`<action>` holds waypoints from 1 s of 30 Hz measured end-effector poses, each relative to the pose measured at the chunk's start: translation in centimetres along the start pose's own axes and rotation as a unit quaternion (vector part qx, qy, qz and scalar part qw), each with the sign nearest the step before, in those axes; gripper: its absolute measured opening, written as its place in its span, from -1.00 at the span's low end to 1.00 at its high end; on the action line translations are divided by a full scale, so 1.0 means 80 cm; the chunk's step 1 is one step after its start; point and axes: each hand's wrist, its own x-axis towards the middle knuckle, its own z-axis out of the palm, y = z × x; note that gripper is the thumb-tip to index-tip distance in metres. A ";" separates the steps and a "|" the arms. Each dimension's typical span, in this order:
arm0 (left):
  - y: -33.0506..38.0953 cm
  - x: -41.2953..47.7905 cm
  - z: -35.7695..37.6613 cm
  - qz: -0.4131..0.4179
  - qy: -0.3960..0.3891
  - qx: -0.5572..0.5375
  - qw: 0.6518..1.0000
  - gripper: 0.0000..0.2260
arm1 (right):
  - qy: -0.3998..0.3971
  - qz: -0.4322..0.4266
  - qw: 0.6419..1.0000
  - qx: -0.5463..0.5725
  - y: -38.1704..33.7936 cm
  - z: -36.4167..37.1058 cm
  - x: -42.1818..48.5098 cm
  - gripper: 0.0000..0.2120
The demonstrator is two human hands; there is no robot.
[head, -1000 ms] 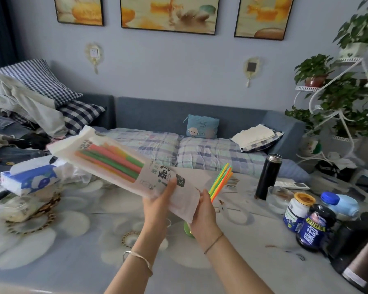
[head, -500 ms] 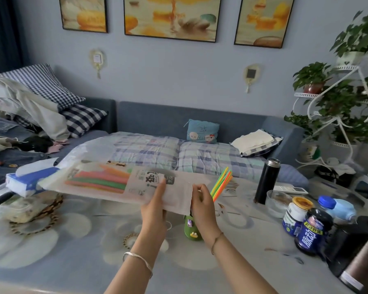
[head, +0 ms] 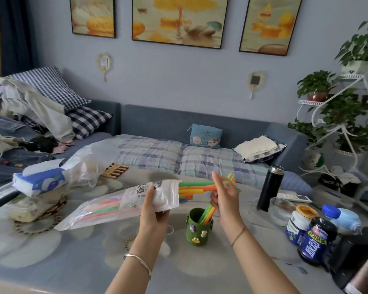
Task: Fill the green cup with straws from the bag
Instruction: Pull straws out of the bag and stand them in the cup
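**Over the table (head: 51, 262): straws half out of the bag**

The left hand (head: 155, 206) grips the straw bag (head: 106, 206) at its mouth, held nearly level. Thick straws (head: 194, 186) jut out, pinched by the right hand (head: 224, 198). Below, between the hands, stands the green cup (head: 198, 230), thin straws (head: 206, 213) inside. Next, likely: draw them free, turn upright, lower in.

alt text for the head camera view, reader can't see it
A person's left hand grips a clear plastic straw bag near its open end while the right hand pinches coloured plastic straws protruding from it. A green cup with a few thin straws stands on the table below.
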 end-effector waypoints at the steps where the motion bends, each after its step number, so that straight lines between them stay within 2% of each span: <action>1: -0.004 0.000 0.001 -0.005 -0.002 0.002 1.000 -0.55 | -0.024 0.027 0.999 -0.003 0.004 0.004 -0.001 -0.76; 3: -0.011 -0.001 0.007 -0.016 -0.003 0.003 1.000 -0.56 | -0.059 0.062 0.996 -0.025 0.009 0.011 -0.004 -0.76; 5: -0.015 -0.002 0.010 -0.020 0.000 -0.002 1.000 -0.58 | -0.058 0.053 0.995 -0.060 0.008 0.015 -0.005 -0.76; 9: -0.009 0.007 0.005 -0.007 0.002 -0.015 1.000 -0.55 | 0.031 -0.035 0.998 -0.030 -0.007 0.005 0.002 -0.73; 11: -0.008 0.012 0.002 -0.007 0.007 -0.017 1.000 -0.54 | 0.067 -0.046 0.997 -0.008 -0.009 0.000 0.006 -0.74; 13: -0.011 0.012 0.004 -0.016 0.011 -0.018 1.000 -0.55 | 0.052 -0.029 0.998 -0.006 -0.005 0.001 0.008 -0.76; 15: -0.018 0.009 0.010 -0.024 0.009 -0.017 1.000 -0.56 | 0.002 -0.026 0.999 -0.034 0.005 0.007 0.008 -0.78; 17: -0.027 0.007 0.015 -0.036 0.010 -0.008 0.999 -0.66 | -0.029 -0.009 0.998 -0.054 0.016 0.016 0.008 -0.81; 20: -0.035 0.008 0.017 -0.052 0.005 -0.005 0.999 -0.81 | -0.006 0.021 0.999 -0.048 0.023 0.021 0.014 -0.85; 24: -0.031 0.023 0.003 -0.026 0.028 -0.005 0.999 -0.68 | 0.046 -0.005 0.998 -0.045 0.016 0.004 0.029 -0.72; 30: -0.026 0.048 -0.019 -0.017 0.065 -0.003 0.998 -0.56 | 0.076 -0.028 0.996 -0.042 0.010 -0.033 0.056 -0.71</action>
